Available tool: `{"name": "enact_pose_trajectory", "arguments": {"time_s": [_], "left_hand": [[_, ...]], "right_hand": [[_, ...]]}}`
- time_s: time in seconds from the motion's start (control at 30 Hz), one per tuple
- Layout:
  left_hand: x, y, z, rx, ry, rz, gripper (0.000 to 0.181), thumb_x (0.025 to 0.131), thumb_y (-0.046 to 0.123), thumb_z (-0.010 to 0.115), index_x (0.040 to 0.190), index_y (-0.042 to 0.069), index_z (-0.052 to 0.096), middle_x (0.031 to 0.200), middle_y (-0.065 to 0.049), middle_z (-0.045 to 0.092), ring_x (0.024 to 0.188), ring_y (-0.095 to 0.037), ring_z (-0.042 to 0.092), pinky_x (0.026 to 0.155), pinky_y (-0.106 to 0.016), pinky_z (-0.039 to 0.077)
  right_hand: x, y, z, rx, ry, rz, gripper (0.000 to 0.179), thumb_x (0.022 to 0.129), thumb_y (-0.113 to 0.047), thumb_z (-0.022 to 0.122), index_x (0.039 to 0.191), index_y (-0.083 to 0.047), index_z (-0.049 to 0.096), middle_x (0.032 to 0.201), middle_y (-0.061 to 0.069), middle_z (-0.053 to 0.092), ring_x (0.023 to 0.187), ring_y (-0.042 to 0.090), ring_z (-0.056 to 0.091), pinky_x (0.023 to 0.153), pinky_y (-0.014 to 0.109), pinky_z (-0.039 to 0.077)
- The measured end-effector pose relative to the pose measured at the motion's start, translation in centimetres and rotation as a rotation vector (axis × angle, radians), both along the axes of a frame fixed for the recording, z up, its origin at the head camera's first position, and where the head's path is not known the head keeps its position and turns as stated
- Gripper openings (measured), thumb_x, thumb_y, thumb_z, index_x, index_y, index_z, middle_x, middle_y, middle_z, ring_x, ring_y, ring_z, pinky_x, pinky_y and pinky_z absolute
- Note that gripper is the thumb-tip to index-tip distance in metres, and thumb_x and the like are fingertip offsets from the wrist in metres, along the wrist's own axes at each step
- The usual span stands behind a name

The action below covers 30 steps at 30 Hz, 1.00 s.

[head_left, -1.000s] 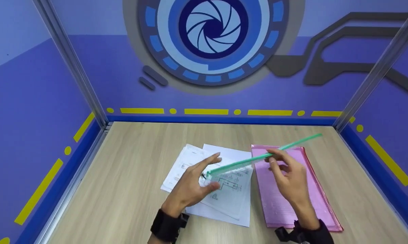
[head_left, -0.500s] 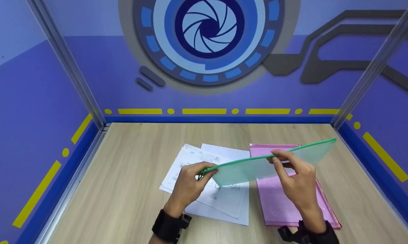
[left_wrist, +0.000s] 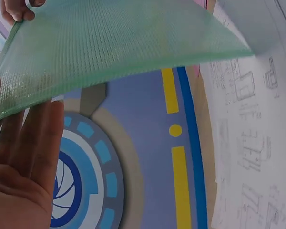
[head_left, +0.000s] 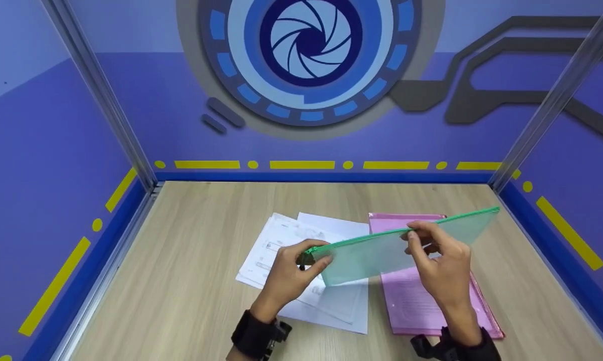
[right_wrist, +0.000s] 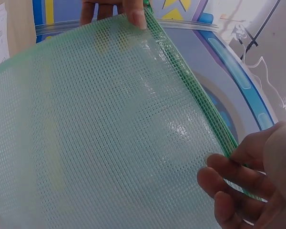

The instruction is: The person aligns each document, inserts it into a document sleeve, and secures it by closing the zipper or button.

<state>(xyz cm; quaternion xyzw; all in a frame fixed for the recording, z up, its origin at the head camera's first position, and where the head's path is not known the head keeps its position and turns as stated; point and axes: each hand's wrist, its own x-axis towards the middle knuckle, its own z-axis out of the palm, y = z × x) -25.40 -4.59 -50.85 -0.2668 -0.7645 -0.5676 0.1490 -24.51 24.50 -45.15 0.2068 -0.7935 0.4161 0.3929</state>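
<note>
Above the worktop point(head_left: 181, 250), a translucent green mesh pouch point(head_left: 366, 263) hangs from a person's two hands, its left end over the loose papers point(head_left: 334, 308) and its right end reaching across the pink folder point(head_left: 414, 306). From where I stand, the left hand point(head_left: 287, 275) pinches one corner, thumb on the near face and fingers behind, while the right hand point(head_left: 442, 263) has its thumb and fingers clamped on the green edge point(head_left: 364, 238) around the middle. That edge runs on a slant, its right end farther out. As I judge it, the step in hand is steadying the pouch along this edge, and it would go best with the corner firmly nipped and the edge drawn gently straight, since such thin sheeting would probably buckle if the hands came together. Any pull should go along the edge rather than across it. Whether the edge is sealed, I can't tell from these angles.
</note>
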Motion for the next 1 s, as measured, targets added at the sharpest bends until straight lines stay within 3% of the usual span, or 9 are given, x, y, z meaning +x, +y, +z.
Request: {"name": "enact_pose_trajectory", "arguments": {"time_s": [0.1,0.2,0.3,0.4,0.5,0.6,0.77,1.0], "left_hand": [[0.1,0.6,-0.3,0.001,-0.017,-0.006,0.020,0.102,0.031,0.074,0.112,0.015,0.079,0.098,0.005,0.078,0.079,-0.006,0.069,0.068,-0.024,0.057],[0.3,1.2,-0.3,-0.005,0.040,-0.002,0.017,0.103,0.028,0.073,0.107,0.014,0.081,0.092,0.007,0.077,0.074,-0.003,0.062,0.065,-0.021,0.052],[0.7,1.8,-0.1,-0.018,0.110,-0.009,0.015,0.103,0.024,0.073,0.108,0.012,0.081,0.091,0.007,0.076,0.073,0.000,0.061,0.065,-0.019,0.052],[1.2,2.5,0.1,-0.048,0.187,-0.013,0.015,0.102,0.018,0.073,0.113,0.010,0.080,0.095,0.004,0.077,0.078,0.001,0.065,0.067,-0.017,0.055],[1.7,3.0,0.2,-0.088,0.251,-0.014,0.015,0.101,0.013,0.075,0.115,0.009,0.078,0.096,0.001,0.077,0.082,-0.001,0.069,0.069,-0.018,0.057],[2.1,3.4,0.4,-0.131,0.283,-0.022,0.010,0.099,0.009,0.076,0.109,0.010,0.077,0.091,0.001,0.075,0.079,-0.001,0.067,0.068,-0.018,0.056],[2.3,3.8,0.2,-0.176,0.297,-0.059,0.006,0.100,0.007,0.075,0.102,0.012,0.075,0.088,0.003,0.072,0.078,0.001,0.063,0.069,-0.019,0.053],[2.2,3.5,0.2,-0.134,0.227,-0.103,0.013,0.106,0.015,0.067,0.113,0.015,0.078,0.100,0.003,0.078,0.090,0.002,0.070,0.076,-0.016,0.056]], "right_hand": [[0.3,-0.4,0.0,0.007,-0.040,-0.005,0.027,0.089,0.017,0.071,0.111,0.002,0.074,0.072,0.004,0.070,0.052,0.009,0.057,0.055,0.013,0.044],[0.7,-1.2,0.0,0.055,-0.040,0.051,0.034,0.087,0.016,0.076,0.117,0.001,0.074,0.072,-0.002,0.068,0.054,0.005,0.054,0.053,0.014,0.044],[1.5,-2.8,-0.1,0.151,0.030,0.159,0.039,0.087,0.009,0.079,0.123,-0.003,0.074,0.085,-0.002,0.070,0.065,0.006,0.059,0.058,0.014,0.048],[2.7,-4.9,0.2,0.277,0.153,0.245,0.035,0.096,-0.004,0.073,0.130,-0.005,0.073,0.107,0.006,0.071,0.081,0.014,0.064,0.067,0.018,0.052],[3.9,-6.8,0.4,0.409,0.267,0.214,0.030,0.108,-0.016,0.060,0.134,-0.008,0.073,0.123,0.010,0.068,0.095,0.021,0.062,0.077,0.026,0.051],[4.4,-7.8,0.3,0.482,0.336,0.130,0.031,0.112,-0.017,0.050,0.121,-0.011,0.079,0.115,0.007,0.068,0.091,0.023,0.056,0.078,0.032,0.047],[4.3,-8.1,-0.2,0.476,0.365,0.106,0.034,0.111,-0.012,0.048,0.097,-0.009,0.079,0.102,0.006,0.065,0.084,0.021,0.053,0.073,0.030,0.044],[4.2,-7.7,-0.1,0.317,0.326,0.154,0.027,0.111,-0.016,0.055,0.097,-0.005,0.074,0.094,0.004,0.060,0.079,0.012,0.056,0.068,0.020,0.048]]}}
